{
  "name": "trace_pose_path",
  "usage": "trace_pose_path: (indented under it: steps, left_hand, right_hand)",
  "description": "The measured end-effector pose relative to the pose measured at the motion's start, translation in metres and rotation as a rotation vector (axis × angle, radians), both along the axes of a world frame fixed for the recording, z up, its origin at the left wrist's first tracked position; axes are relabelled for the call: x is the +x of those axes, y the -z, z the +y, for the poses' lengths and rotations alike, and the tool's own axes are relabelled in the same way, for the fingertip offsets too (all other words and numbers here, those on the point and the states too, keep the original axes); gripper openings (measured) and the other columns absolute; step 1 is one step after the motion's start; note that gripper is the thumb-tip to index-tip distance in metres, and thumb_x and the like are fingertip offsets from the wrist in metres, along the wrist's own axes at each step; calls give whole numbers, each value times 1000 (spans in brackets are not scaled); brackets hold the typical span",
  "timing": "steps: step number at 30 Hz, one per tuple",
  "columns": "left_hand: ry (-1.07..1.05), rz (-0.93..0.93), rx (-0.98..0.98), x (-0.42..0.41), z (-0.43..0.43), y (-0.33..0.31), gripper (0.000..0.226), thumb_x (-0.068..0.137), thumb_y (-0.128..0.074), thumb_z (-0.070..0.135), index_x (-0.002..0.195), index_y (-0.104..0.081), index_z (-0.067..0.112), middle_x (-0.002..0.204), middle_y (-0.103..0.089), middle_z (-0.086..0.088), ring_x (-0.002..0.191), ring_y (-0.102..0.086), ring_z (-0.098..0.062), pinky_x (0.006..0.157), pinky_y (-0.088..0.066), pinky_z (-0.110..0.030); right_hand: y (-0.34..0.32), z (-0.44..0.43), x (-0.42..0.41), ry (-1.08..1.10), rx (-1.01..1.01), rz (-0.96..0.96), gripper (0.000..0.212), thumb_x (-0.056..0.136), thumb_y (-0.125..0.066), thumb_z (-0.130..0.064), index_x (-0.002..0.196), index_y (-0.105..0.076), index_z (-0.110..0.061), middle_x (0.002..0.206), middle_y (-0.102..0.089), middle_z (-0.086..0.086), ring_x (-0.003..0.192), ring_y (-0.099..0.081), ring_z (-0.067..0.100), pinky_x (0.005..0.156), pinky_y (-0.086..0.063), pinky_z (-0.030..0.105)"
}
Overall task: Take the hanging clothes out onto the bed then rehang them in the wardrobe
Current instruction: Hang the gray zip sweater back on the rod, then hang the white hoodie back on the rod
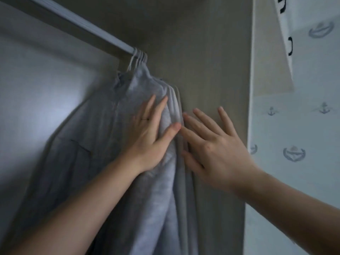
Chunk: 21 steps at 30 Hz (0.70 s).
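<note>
The bunch of pale grey fabric garments [103,137] hangs under the left hand [152,142], which lies flat on it with straight fingers. The right hand [215,151], open and spread, touches the bunch's edge by the beige wardrobe panel [211,61]. The garments' long axis runs from the thin white hanger hooks [138,57] above the fingertips down past the wrist, tilting left. To do the step well, the right fingers should probably slip behind the bunch so both palms can squeeze it and lift the hooks together.

The wardrobe [165,15] has a beige side wall [211,61] and a pale back panel [36,89] (the light is dim, bluish). To its right, pale wallpaper [294,181] carries grey anchors and crests.
</note>
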State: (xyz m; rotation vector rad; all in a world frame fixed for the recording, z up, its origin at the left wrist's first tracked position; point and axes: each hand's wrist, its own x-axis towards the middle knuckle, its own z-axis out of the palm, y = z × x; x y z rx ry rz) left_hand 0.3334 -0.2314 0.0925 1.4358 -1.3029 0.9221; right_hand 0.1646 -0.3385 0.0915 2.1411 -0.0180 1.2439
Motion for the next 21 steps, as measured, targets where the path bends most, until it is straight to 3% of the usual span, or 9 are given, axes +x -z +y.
trace_pose_path:
  steps: [4,9,14,21]
  left_hand:
    - [-111,-161,87,-81,-8,49,75,92,-31,69,157,-18,32,167,-6,2,154,-1,-20,120,-15,-55]
    - [-164,-255,273,-171,-43,119,74,95,-25,69,158,-15,32,167,-2,5,154,2,-23,120,-10,-59]
    - [-20,-281,477,-261,-110,197,71,98,-26,67,158,-15,30,167,0,4,154,5,-22,121,-6,-55]
    - [282,-82,734,-389,-225,316,73,95,-20,70,158,-13,34,167,5,9,153,10,-16,122,0,-50]
  right_hand:
    - [63,-29,-71,-36,41,26,59,90,-49,-41,145,-46,-19,157,-34,6,148,-21,28,116,-12,63]
    - [144,-85,-177,72,202,128,62,95,-44,-47,152,-34,-22,161,-22,5,150,-11,27,115,-12,64]
    - [225,-137,-297,268,393,237,62,96,-41,-49,152,-34,-22,161,-22,5,150,-13,28,115,-12,64]
    - [336,-186,-467,628,777,218,66,96,-32,-55,155,-22,-26,164,-9,-1,151,1,23,117,-8,63]
